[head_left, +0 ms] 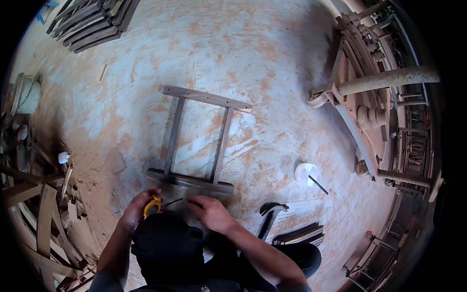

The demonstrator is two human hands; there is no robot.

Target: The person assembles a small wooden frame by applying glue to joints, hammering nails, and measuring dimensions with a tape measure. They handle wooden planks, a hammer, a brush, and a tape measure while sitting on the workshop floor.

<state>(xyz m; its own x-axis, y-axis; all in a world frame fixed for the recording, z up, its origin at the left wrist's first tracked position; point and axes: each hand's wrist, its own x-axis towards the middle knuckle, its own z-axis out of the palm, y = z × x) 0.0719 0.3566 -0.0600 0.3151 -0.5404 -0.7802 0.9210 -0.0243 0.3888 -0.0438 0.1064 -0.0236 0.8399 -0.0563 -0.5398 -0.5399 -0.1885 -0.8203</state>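
Observation:
My left hand [137, 208] is closed around a yellow and black tape measure [152, 206], just in front of my body. A thin dark strip [173, 201] reaches from beside the tape measure toward my right hand [213, 213]. The fingers of that hand are drawn together and point left; whether they grip the strip's end is too small to make out. Just beyond both hands, a dark wooden frame [176, 134] lies on the floor. Two rails join its two crosspieces, and the far crosspiece has several small holes.
A claw hammer [271, 217] and dark wood strips [301, 234] lie right of my hands. Farther right are a white round container [305, 171] with a dark stick and a wheeled cart [362, 141] loaded with wood. Scrap wood [46, 219] fills the left; stacked frames [92, 24] stand far left.

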